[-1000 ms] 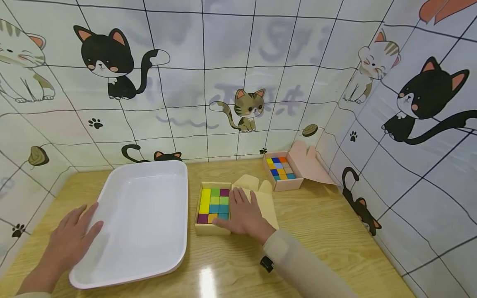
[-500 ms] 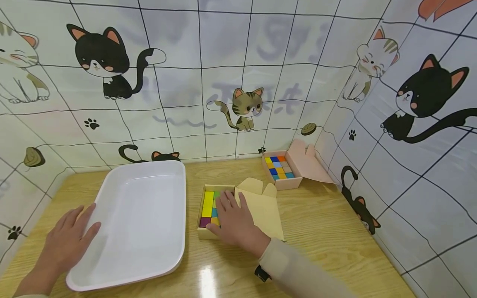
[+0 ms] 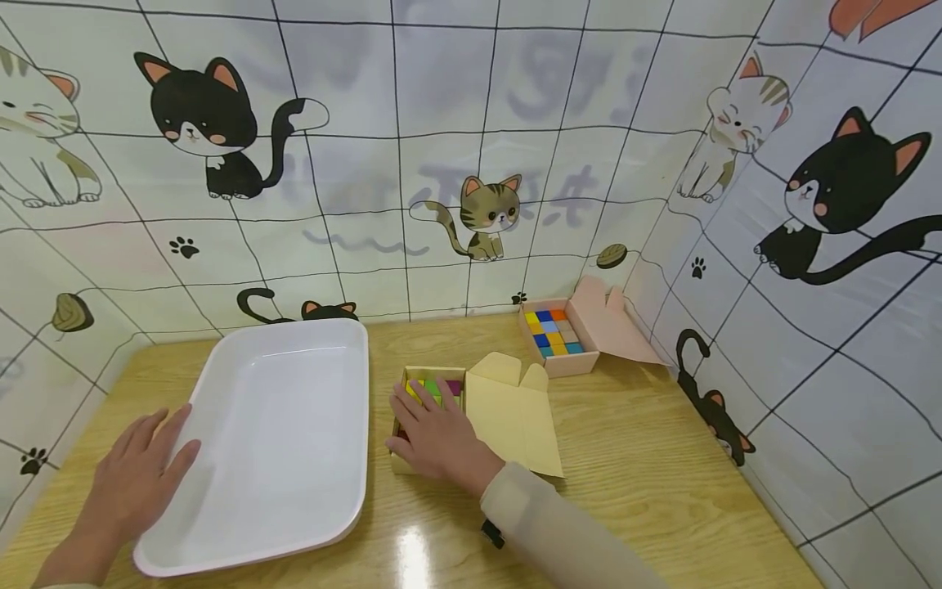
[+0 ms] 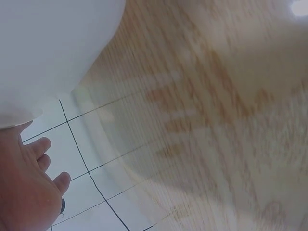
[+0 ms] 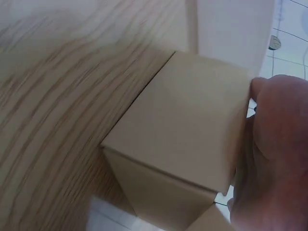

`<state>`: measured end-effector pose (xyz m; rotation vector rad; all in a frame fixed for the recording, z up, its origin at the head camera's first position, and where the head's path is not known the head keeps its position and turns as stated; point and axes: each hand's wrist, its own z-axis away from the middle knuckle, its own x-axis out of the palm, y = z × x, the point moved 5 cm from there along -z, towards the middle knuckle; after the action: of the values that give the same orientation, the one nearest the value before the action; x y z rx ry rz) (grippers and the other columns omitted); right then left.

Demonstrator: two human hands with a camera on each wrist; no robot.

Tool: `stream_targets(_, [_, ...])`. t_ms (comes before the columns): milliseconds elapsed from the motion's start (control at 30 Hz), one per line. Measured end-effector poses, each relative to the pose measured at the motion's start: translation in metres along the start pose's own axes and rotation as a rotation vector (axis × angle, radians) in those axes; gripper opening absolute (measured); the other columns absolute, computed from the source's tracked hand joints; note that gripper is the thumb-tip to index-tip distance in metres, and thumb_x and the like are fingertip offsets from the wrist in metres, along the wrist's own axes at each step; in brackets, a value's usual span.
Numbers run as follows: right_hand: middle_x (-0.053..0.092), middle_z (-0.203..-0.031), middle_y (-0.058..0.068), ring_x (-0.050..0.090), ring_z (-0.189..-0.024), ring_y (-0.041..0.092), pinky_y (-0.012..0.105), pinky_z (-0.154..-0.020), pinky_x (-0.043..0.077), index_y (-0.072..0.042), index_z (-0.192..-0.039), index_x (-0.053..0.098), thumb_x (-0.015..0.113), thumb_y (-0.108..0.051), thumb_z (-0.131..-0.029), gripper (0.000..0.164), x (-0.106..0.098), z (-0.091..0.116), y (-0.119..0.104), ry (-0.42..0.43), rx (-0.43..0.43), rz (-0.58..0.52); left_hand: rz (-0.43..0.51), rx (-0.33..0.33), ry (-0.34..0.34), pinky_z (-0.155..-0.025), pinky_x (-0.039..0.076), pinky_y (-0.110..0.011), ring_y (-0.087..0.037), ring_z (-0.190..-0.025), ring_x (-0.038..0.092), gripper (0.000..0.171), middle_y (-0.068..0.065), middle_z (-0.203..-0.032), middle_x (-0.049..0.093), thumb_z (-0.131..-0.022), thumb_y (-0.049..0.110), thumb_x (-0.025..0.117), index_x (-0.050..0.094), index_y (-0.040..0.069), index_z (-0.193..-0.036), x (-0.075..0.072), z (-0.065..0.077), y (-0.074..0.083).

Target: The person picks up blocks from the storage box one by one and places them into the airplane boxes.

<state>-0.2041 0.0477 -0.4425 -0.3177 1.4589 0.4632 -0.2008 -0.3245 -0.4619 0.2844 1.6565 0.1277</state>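
My left hand (image 3: pixel 132 474) lies with fairly straight fingers at the left rim of a large white tray (image 3: pixel 272 433). In the left wrist view, the hand (image 4: pixel 29 187) shows below the tray's pale side (image 4: pixel 53 43). My right hand (image 3: pixel 437 438), fingers extended, lies over a pale yellow cardboard box (image 3: pixel 406 465), covering most of its contents. Green, yellow and purple blocks (image 3: pixel 432 388) peek out past the fingertips. The box's lid (image 3: pixel 515 417) is folded back to the right. Seen from the right wrist, the hand (image 5: pixel 279 154) is above the box's plain side (image 5: pixel 178 115).
A pink box (image 3: pixel 567 366) full of coloured blocks stands at the back right, its lid (image 3: pixel 614 327) folded open against the corner. Cat-print wall covering (image 3: pixel 353 180) encloses the wooden table (image 3: pixel 625 458) at the back and sides.
My right hand has moved left, from the yellow box's right side across its blocks. The yellow box has shifted slightly right and nearer. My left hand has stayed at the tray.
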Motion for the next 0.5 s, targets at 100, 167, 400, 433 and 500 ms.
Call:
stream_targets(100, [0.018,-0.165,-0.006,0.016,-0.153,0.017,0.048,-0.126,0.007,-0.021,-0.156,0.022,0.025,-0.061,-0.100,0.069,0.001,0.003,0.002,0.028,-0.013,0.027,-0.004,0.001,0.002,-0.097,0.020,-0.078,-0.055,-0.139,0.011,0.068,-0.035,-0.148,0.022,-0.104,0.046,0.034,0.014,0.009,-0.156,0.000,0.000,0.000])
stream_targets(167, [0.019,-0.164,-0.005,0.017,-0.153,0.017,0.048,-0.126,0.007,-0.020,-0.156,0.022,0.025,-0.064,-0.099,0.072,0.002,0.006,0.002,0.038,-0.009,0.042,-0.008,0.001,0.003,-0.097,0.020,-0.078,-0.055,-0.140,0.011,0.068,-0.035,-0.148,0.022,-0.104,0.047,0.034,0.014,0.009,-0.156,0.000,0.000,0.000])
stream_targets(400, [0.021,-0.164,-0.001,0.018,-0.153,0.019,0.048,-0.125,0.009,-0.016,-0.156,0.025,0.025,-0.067,-0.097,0.077,0.005,0.018,0.009,0.034,0.045,0.042,-0.007,0.007,0.006,-0.097,0.020,-0.078,-0.055,-0.140,0.010,0.068,-0.036,-0.148,0.022,-0.103,0.046,0.035,0.015,0.008,-0.156,0.000,0.000,-0.001])
stream_targets(433, [0.021,-0.164,-0.001,0.017,-0.153,0.019,0.048,-0.126,0.009,-0.016,-0.156,0.024,0.024,-0.067,-0.097,0.077,0.006,0.020,0.011,0.032,0.053,0.039,-0.004,0.006,0.005,-0.097,0.019,-0.079,-0.055,-0.140,0.010,0.068,-0.036,-0.148,0.022,-0.103,0.046,0.035,0.015,0.008,-0.156,0.000,0.000,-0.001])
stream_targets(500, [0.021,-0.164,-0.001,0.017,-0.153,0.019,0.048,-0.125,0.009,-0.016,-0.156,0.024,0.024,-0.067,-0.098,0.077,0.007,0.024,0.017,0.034,0.072,0.033,-0.003,0.006,0.007,-0.097,0.019,-0.079,-0.055,-0.140,0.009,0.068,-0.036,-0.148,0.022,-0.103,0.047,0.035,0.015,0.008,-0.156,0.000,0.000,-0.001])
